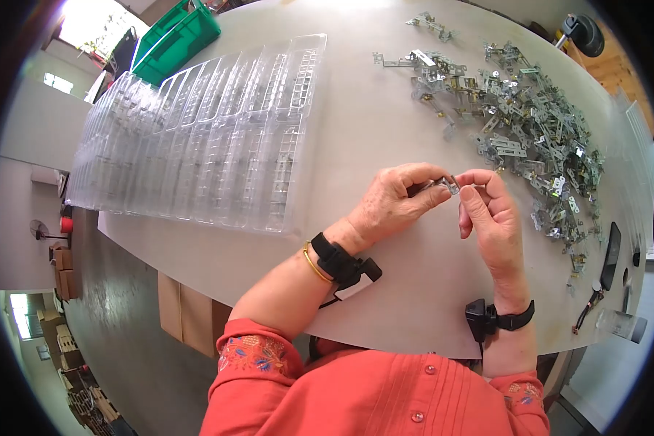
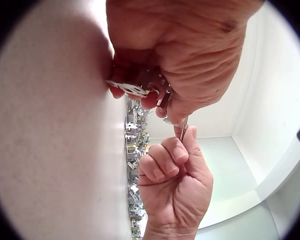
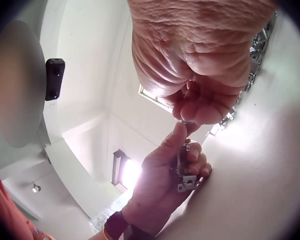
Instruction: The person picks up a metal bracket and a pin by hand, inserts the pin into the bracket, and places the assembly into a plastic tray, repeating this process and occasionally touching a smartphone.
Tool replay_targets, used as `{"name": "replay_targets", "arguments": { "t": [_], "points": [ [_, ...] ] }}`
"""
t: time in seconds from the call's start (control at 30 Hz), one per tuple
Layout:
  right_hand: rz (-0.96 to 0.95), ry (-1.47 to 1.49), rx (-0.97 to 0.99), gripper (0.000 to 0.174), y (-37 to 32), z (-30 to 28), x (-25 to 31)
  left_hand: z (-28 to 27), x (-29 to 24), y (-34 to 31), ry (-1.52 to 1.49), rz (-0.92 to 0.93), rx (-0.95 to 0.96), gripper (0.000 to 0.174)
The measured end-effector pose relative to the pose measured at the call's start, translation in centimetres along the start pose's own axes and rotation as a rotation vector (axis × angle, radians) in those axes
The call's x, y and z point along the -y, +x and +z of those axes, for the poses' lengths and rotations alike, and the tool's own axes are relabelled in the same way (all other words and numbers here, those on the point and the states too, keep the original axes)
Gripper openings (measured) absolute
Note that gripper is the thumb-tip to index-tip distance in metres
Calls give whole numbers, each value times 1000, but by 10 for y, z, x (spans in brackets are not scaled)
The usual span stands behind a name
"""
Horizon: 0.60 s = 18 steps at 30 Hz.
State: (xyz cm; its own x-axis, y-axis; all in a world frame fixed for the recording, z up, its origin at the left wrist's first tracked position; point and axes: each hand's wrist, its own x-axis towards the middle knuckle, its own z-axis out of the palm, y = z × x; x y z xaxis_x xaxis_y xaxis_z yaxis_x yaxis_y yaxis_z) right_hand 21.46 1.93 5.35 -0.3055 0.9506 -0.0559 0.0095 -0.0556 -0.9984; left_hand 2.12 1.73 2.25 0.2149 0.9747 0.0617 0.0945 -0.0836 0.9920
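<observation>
Metal fills both grips: the left hand (image 1: pixel 389 207) curls its fingers tight round a small bracket (image 1: pixel 450 186), held just above the table (image 1: pixel 385 305) near the person. The right hand (image 1: pixel 490 218) pinches a thin metal piece (image 2: pixel 184 129) between thumb and forefinger at the bracket's right end. The step looks like fitting that piece to the bracket; the next move likely calls for a steady bracket and careful lining up. Loose metal parts (image 1: pixel 538 123) lie heaped to the right, clear trays (image 1: pixel 196 138) to the left, and a green crate (image 1: pixel 178 40) beyond.
</observation>
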Motion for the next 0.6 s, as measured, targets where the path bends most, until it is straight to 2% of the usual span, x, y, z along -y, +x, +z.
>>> {"name": "replay_targets", "arguments": {
  "t": [0.2,0.33,0.4,0.6],
  "points": [
    [-10,-94,-69,10,-2,-1,-1,2,0,0,97,55,-15,22],
    [-185,-209,-128,5,-1,-2,-5,6,-4,0,176,121,-34,20],
    [-336,-387,-104,8,0,-4,-2,7,-7,0,195,140,-24,20],
    [-331,-308,-145,4,-2,-5,0,9,-9,0,352,253,101,22]
  ]
}}
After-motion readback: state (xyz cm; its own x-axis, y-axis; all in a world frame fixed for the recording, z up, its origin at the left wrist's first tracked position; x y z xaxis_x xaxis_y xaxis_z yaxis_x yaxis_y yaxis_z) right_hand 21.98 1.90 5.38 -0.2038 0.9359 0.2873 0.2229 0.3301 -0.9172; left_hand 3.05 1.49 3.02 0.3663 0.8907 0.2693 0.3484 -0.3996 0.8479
